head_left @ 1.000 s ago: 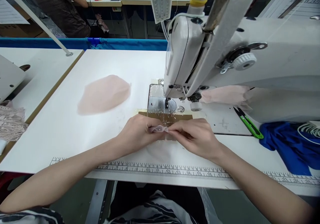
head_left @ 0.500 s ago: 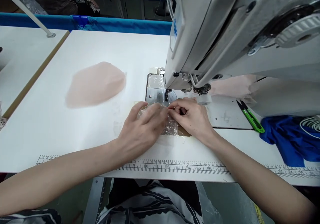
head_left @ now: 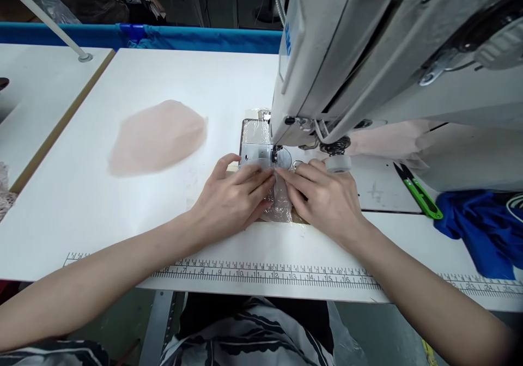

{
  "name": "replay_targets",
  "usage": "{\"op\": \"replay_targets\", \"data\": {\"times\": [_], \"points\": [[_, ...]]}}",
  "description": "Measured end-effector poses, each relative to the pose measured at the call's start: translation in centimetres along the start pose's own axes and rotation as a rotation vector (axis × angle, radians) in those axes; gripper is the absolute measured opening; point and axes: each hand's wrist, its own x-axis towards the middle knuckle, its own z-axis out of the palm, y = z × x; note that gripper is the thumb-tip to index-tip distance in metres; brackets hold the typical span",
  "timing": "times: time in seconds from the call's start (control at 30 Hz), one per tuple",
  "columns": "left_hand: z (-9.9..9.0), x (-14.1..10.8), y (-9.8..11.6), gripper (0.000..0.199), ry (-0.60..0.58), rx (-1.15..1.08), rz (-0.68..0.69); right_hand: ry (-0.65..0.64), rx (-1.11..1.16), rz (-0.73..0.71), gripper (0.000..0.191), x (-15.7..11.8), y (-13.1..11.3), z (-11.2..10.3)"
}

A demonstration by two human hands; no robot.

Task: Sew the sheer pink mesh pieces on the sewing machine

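Observation:
My left hand lies palm down just in front of the sewing machine, its fingers stretched toward the needle area. My right hand rests opposite, fingers extended, with its index fingertip almost meeting my left fingertips below the presser foot. Whatever thin piece may lie under the fingertips is too small or hidden to make out. Clear plastic film covers the bed between both hands. The metal needle plate shows behind my left fingers.
A sheer pale pink fabric piece lies flat on the left. More pink fabric sits behind the machine head. Green thread snips and blue cloth lie to the right. A printed ruler runs along the table's front edge.
My right hand has gone from a pinch to stretched fingers lying flatter on the bed. My left fingers have shifted slightly and straightened. The camera view has moved a little.

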Motion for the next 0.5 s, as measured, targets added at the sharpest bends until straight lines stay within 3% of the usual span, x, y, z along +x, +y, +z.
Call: {"op": "replay_targets", "data": {"times": [0.23,0.5], "points": [[0.28,0.18,0.00,0.032,0.019,-0.094,-0.033,-0.046,-0.072,-0.008,0.033,0.05,-0.28,-0.18],[0.69,0.28,0.06,0.029,0.038,-0.026,-0.023,-0.045,-0.095,-0.018,0.033,0.04,-0.06,-0.11]]}}
